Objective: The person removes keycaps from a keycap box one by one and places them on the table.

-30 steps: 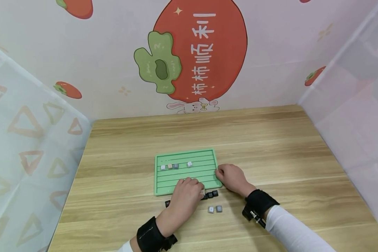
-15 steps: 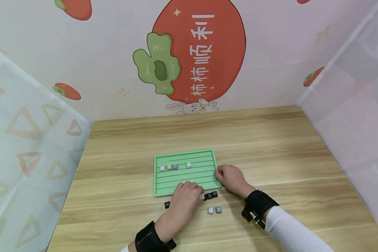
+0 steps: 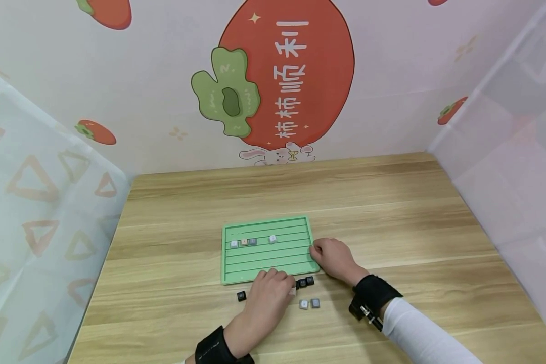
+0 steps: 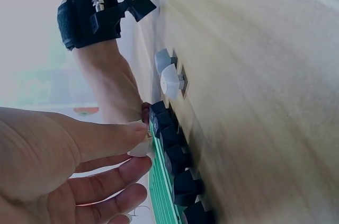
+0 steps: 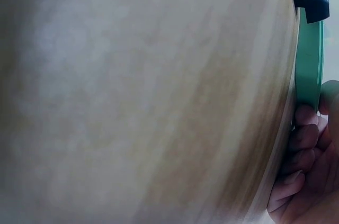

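My left hand [image 3: 269, 297] pinches a pale keycap [image 4: 140, 149] between thumb and index finger, just in front of the green grooved board [image 3: 255, 275]. Below that hand runs a row of black keycaps [image 3: 302, 282], partly hidden by it in the head view. On the board sit a white keycap [image 3: 234, 244], a beige keycap [image 3: 244, 242], a grey keycap [image 3: 253, 241] and, farther right, another white keycap [image 3: 273, 238]. My right hand [image 3: 335, 259] grips the board's right edge, thumb above and curled fingers [image 5: 304, 136] at its side.
Nearer me on the wooden table [image 3: 173, 263] lie a loose white keycap [image 3: 304, 304] and a grey keycap [image 3: 315, 303]. A black keycap [image 3: 241, 296] stands left of my left hand. Patterned sheets [image 3: 154, 101] wall the back and both sides.
My left hand has drawn slightly back from the board toward me, with the pale keycap still pinched. The black keycap to its left shows more fully. My right hand stays on the board's edge.
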Demonstrator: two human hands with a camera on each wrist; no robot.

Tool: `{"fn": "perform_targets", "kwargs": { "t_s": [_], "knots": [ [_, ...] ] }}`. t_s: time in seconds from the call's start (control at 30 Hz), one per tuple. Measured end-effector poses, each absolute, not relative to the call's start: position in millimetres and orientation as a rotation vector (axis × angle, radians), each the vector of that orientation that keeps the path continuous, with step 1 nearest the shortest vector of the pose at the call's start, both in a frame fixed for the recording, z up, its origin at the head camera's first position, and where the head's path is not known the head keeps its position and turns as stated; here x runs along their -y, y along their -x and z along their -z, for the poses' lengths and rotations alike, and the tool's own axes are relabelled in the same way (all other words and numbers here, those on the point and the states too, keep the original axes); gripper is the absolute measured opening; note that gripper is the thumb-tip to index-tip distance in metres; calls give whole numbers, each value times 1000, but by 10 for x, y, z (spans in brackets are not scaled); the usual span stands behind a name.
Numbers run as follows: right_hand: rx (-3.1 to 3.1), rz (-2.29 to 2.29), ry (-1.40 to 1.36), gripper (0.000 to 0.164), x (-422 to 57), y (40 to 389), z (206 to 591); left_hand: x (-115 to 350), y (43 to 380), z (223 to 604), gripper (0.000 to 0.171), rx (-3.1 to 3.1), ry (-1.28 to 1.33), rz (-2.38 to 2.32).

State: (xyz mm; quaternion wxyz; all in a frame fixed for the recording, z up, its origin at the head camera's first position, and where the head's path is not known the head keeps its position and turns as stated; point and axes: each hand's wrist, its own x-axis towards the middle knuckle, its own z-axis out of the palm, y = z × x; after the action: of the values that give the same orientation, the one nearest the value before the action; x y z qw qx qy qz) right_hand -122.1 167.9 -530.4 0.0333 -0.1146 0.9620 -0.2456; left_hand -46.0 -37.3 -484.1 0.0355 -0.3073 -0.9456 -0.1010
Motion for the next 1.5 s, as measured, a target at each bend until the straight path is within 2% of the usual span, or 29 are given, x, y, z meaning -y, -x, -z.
{"fn": "perform_targets", "kwargs": {
  "t_s": [1.5],
  "knots": [
    [-2978,781,365,39,-1680,1212,5294,341,306,4968,18,2968,1044,286]
  ]
}}
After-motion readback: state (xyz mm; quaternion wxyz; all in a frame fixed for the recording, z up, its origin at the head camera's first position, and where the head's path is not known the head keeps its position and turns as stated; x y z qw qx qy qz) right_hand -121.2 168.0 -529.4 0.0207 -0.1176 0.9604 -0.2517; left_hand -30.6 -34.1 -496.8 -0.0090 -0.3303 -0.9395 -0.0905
